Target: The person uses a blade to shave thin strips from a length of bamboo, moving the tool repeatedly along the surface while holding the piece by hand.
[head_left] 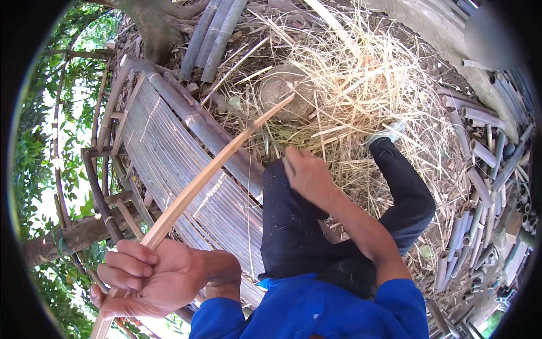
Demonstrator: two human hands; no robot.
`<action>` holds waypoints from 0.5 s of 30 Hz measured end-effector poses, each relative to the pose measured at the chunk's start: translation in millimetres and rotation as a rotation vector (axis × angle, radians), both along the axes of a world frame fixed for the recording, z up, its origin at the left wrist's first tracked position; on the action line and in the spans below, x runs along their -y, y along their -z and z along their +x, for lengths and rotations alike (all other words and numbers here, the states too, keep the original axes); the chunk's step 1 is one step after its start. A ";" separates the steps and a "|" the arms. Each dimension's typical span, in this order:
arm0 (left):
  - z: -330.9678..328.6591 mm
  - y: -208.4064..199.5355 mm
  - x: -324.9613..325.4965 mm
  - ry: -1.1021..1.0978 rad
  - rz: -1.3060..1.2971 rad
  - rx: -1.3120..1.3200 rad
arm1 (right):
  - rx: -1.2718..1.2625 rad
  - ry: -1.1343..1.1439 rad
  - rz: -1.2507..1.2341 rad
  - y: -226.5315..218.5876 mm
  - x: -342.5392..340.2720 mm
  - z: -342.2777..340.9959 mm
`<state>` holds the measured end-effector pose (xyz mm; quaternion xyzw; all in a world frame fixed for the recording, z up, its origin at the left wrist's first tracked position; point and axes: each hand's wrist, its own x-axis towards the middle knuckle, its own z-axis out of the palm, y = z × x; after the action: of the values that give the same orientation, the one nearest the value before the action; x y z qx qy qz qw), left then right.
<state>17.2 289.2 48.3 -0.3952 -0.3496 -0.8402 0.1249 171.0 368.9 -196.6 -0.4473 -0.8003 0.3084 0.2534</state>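
Observation:
A long, pale split bamboo strip [195,186] runs diagonally from the lower left up toward the ground ahead. My left hand [152,277] is closed around its lower part, fingers curled over it. The strip's narrow, darker far end points over a round stump [285,93]. Beside my left knee is my right hand [307,175], its fingers curled in. A thin, greyish edge shows just ahead of these fingers, but what they grip is too unclear to name.
On my left stands a bamboo slat bench [175,147]. Pale bamboo shavings [367,85] heap around the stump and my foot. Cut bamboo poles [217,34] lie ahead, and a stack of bamboo pieces [485,158] lines the right side.

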 end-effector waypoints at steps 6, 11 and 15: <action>-10.9 -0.9 7.0 0.197 0.022 -0.031 | 0.220 0.120 -0.272 132.3 -66.4 25.9; -10.3 -13.0 8.7 0.370 0.067 0.023 | 0.259 0.213 -0.210 186.6 -66.6 69.4; -10.5 -21.1 18.9 0.394 0.056 0.060 | 0.199 0.137 -0.448 81.5 -38.1 33.5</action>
<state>6.7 270.2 69.3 -0.4270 -0.2457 -0.8693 -0.0413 204.5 407.0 -278.2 -0.5737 -0.7008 0.4148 0.0884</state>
